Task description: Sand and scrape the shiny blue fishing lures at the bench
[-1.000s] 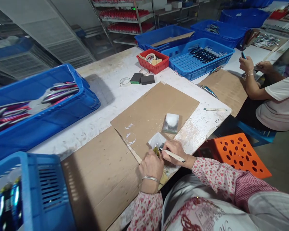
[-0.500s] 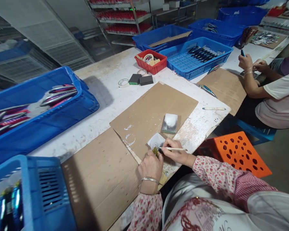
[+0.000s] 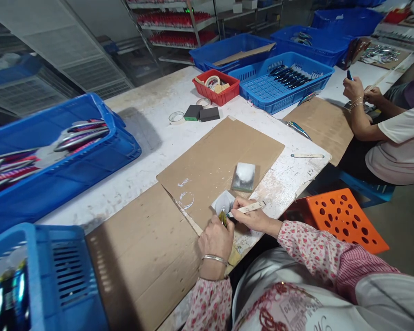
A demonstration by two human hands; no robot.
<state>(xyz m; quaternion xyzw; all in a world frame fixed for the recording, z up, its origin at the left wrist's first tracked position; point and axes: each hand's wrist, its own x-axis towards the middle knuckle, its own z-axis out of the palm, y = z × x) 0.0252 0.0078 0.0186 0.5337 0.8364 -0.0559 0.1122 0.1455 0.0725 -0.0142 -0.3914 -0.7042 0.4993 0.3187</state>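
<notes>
My left hand [image 3: 216,238] is closed around a small yellow-green fishing lure [image 3: 222,216]; most of its body is hidden by the fingers. A metal ring shows at the lure's far end. My right hand [image 3: 250,217] pinches a flat pale stick [image 3: 252,208] with dark marks on it. The stick's narrow tip is at or beside the lure; whether they touch I cannot tell. Just beyond the fingers lies a white square piece with a round grey area [image 3: 223,202]. Behind it, a sanding block with white powder on top [image 3: 244,176] rests on the cardboard sheet [image 3: 224,151].
Blue crates of lures stand at left [image 3: 124,142] and near left [image 3: 69,271]. Farther back are a red tray [image 3: 224,95], a blue basket [image 3: 262,99], dark blocks [image 3: 209,114] and a tape roll [image 3: 176,118]. A co-worker [image 3: 400,142] sits at right, beyond an orange stool [image 3: 347,220].
The stick in my right hand has turned, its broad marked face now showing and its rear end raised. My left hand and the lure have barely moved.
</notes>
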